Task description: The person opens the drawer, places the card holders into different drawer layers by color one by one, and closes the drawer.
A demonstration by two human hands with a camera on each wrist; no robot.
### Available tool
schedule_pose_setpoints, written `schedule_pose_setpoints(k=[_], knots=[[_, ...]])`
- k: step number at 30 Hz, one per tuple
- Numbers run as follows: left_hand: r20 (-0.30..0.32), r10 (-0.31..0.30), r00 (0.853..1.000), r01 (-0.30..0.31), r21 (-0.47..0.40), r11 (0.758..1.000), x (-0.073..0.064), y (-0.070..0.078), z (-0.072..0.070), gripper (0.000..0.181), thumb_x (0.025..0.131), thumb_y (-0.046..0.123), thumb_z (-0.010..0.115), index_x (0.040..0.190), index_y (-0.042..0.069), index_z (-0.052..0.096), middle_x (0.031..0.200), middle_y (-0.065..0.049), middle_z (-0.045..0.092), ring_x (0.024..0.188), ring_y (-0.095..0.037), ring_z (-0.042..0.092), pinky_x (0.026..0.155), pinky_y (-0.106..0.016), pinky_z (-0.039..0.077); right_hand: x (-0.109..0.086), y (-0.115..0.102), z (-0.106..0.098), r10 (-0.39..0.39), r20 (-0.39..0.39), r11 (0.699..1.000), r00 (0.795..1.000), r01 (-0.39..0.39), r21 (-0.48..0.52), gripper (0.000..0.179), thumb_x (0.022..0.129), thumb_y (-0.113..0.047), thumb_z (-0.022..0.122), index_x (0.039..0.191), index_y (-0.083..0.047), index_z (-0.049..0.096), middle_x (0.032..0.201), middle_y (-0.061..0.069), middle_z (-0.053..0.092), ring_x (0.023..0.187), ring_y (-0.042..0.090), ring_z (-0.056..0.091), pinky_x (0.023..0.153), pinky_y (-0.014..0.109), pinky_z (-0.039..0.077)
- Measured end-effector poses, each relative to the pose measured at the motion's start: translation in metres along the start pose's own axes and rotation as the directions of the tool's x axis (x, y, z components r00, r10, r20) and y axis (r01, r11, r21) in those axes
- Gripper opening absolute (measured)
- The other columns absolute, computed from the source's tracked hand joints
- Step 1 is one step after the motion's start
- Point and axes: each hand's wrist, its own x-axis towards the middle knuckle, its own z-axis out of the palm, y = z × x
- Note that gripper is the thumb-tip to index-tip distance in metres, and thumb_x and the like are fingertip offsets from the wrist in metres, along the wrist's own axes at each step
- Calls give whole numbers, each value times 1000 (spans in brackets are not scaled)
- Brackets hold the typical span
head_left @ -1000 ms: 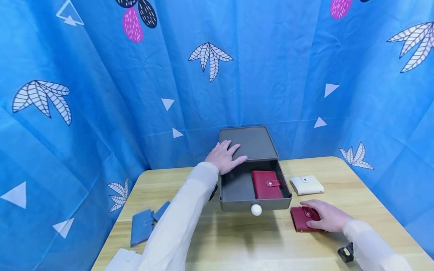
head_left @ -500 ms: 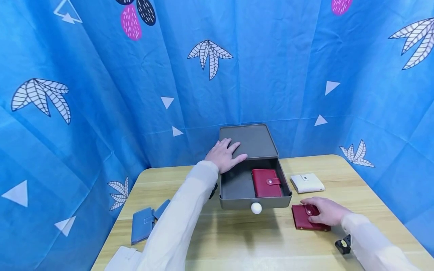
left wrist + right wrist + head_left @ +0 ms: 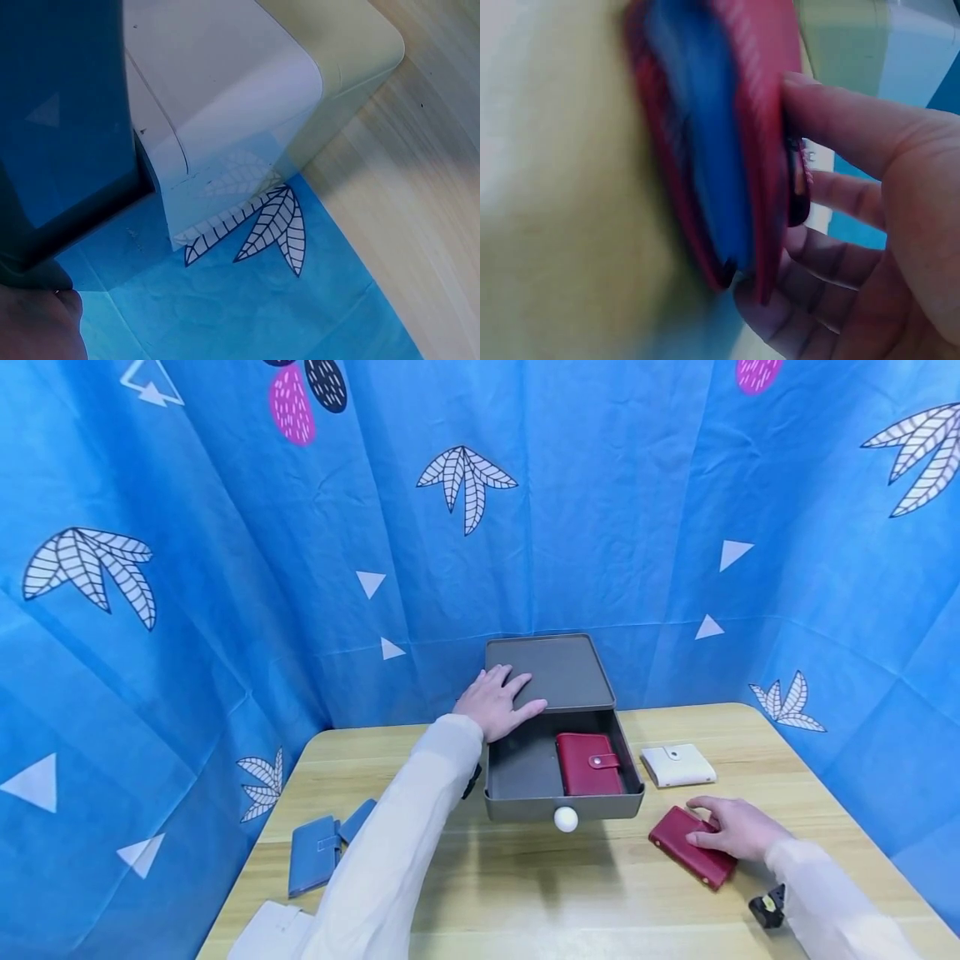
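Observation:
My left hand lies with spread, straight fingers on the top left edge of a grey drawer box. The box's drawer is pulled out, with a white round knob in front. Inside, on the right, sits a red wallet with a snap strap. To the right of the drawer my right hand pinches a second red wallet, turned slantwise. In the right wrist view the thumb presses one face of that wallet, its edge showing blue inside; the other fingertips are partly hidden.
A white wallet lies behind my right hand. At the left are a blue wallet, another blue one partly behind my sleeve, and a white one. A blue patterned curtain hangs behind the wooden table.
My right hand has turned its red wallet from nearly square to a slant. The left hand, the box and the wallet in the drawer stay where they were.

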Motion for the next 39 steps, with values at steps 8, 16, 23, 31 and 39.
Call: schedule_pose_setpoints(k=[8, 16, 23, 31, 39], knots=[[-8, 0, 1000, 0, -3, 1000, 0, 0, 1, 86, 84, 83, 19, 152, 32, 29, 158, -6, 22, 146, -22, 13, 118, -38, 7, -9, 1, 11, 78, -65, 996, 995, -81, -33, 76, 83, -57, 66, 130, 1, 51, 75, -2, 58, 67, 13, 52, 63, 35, 45], [-23, 0, 1000, 0, -3, 1000, 1, 0, 2, 86, 84, 83, 19, 151, 31, 31, 157, -6, 23, 146, -22, 15, 118, -39, 7, -18, -9, 16, 100, -80, 993, 992, -105, -62, 84, 82, -65, 61, 132, 2, 48, 94, 13, 67, 85, 29, 64, 74, 52, 50], [-21, 5, 1000, -5, -7, 1000, 0, 1, 1, 87, 83, 83, 18, 152, 31, 30, 158, -6, 22, 145, -21, 15, 118, -39, 7, -27, -11, 15, 111, -87, 989, 990, -118, -85, 95, 80, -70, 58, 141, 0, 40, 88, 7, 65, 86, 30, 63, 75, 54, 49], [-24, 6, 1000, -6, -9, 1000, -1, 2, 0, 85, 84, 82, 20, 151, 31, 30, 157, -6, 23, 145, -22, 16, 118, -40, 8, -35, -21, 15, 82, -91, 992, 992, -90, -88, 97, 75, -72, 62, 143, -6, 41, 100, 14, 63, 90, 29, 60, 74, 51, 49], [-23, 3, 1000, -3, -10, 1000, 0, 2, 2, 85, 85, 82, 21, 151, 31, 31, 157, -7, 23, 145, -23, 15, 118, -40, 8, -29, -35, 23, 94, -133, 986, 987, -111, -127, 93, 74, -73, 62, 140, -10, 46, 105, 21, 59, 87, 31, 58, 66, 50, 49]])
